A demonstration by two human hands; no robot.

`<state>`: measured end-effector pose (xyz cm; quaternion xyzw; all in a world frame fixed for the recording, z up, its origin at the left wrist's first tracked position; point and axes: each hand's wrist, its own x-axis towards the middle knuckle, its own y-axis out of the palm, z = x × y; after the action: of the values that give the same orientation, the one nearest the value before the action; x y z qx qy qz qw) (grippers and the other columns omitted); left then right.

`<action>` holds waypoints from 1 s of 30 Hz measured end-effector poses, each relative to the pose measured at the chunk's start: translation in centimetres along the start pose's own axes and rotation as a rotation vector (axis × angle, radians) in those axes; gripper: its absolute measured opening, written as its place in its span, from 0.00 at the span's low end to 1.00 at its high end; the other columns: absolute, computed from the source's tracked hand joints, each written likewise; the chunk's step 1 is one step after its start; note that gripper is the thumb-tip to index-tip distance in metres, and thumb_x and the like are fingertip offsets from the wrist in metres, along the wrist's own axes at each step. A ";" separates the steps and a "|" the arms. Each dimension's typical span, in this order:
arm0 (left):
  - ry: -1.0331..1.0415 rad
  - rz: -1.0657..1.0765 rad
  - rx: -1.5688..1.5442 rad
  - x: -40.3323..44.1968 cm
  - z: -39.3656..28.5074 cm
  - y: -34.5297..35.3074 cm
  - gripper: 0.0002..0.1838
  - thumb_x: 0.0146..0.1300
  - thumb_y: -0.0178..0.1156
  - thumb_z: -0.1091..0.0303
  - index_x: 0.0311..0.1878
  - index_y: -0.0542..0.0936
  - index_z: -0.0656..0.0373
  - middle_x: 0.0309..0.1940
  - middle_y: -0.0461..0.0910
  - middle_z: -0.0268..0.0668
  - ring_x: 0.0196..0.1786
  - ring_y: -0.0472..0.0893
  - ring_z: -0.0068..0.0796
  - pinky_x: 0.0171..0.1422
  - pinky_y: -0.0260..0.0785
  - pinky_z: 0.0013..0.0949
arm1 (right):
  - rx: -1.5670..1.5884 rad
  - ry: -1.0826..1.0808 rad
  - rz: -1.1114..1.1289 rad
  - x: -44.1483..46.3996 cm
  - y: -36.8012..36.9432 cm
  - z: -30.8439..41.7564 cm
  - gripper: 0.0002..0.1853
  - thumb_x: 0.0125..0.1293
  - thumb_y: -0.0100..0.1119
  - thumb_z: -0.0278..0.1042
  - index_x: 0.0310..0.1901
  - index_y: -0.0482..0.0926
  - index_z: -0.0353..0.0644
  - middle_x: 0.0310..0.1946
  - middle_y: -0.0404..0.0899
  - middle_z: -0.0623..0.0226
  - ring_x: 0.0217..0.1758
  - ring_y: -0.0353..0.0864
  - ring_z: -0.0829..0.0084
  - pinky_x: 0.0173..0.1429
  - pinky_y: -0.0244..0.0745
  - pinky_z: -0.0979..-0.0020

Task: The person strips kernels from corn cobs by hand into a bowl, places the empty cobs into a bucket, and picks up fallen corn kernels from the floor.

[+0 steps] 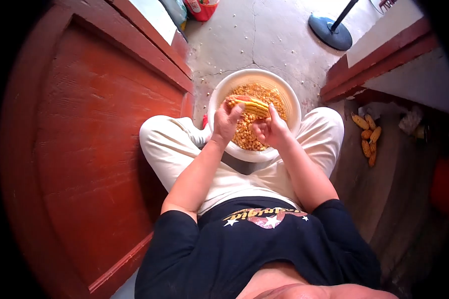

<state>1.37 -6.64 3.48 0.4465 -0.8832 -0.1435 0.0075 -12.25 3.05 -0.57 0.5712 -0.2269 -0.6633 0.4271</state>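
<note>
Above a round white basin [214, 102] I hold a corn cob [254, 105] crosswise between both hands. Rows of yellow kernels run along part of it, while its left upper part looks reddish and bare. My left hand [227, 121] is closed around the cob's left end. At the right end, my right hand [273, 128] presses its thumb against the cob, its other fingers curled below. Loose corn kernels [249, 137] fill the basin beneath my hands. The basin stands between my bent legs.
Several corn cobs [366, 134] lie on the dark floor to the right. A red wooden door [110, 119] stands close on my left. Ahead are a black round stand base [330, 33], a red container [202, 9] and scattered kernels on the concrete floor [279, 50].
</note>
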 end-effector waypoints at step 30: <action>0.054 -0.275 0.819 1.8 4.2 2.0 0.25 0.63 0.45 0.48 0.35 0.72 0.66 0.28 0.75 0.58 0.35 0.75 0.59 0.38 0.66 0.49 | -0.309 -0.265 -0.143 -1.4 2.7 -5.1 0.17 0.66 0.42 0.50 0.40 0.69 0.43 0.21 0.73 0.68 0.15 0.71 0.75 0.13 0.64 0.75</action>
<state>-1.82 -5.90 -0.27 0.5296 -0.7991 0.2308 -0.1664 -6.62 3.73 1.06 0.4212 -0.1358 -0.7881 0.4278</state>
